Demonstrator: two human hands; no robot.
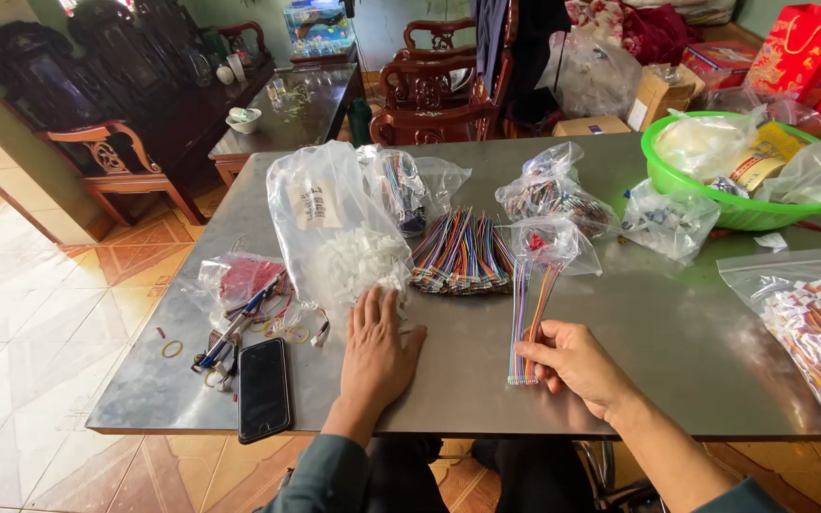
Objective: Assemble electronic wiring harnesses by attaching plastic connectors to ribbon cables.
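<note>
Ribbon cable lies just right of the white-connector bag, its near end pinched by the right hand. Left hand rests flat and open, touching that bag; keeping the strands straight seems wise.

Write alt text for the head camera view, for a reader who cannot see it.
A person's right hand pinches a flat bundle of multicoloured wires on a grey metal table, while the left hand rests flat by a clear bag of white parts. More wire bundles, plastic bags, a black phone and a green basin lie around.
</note>
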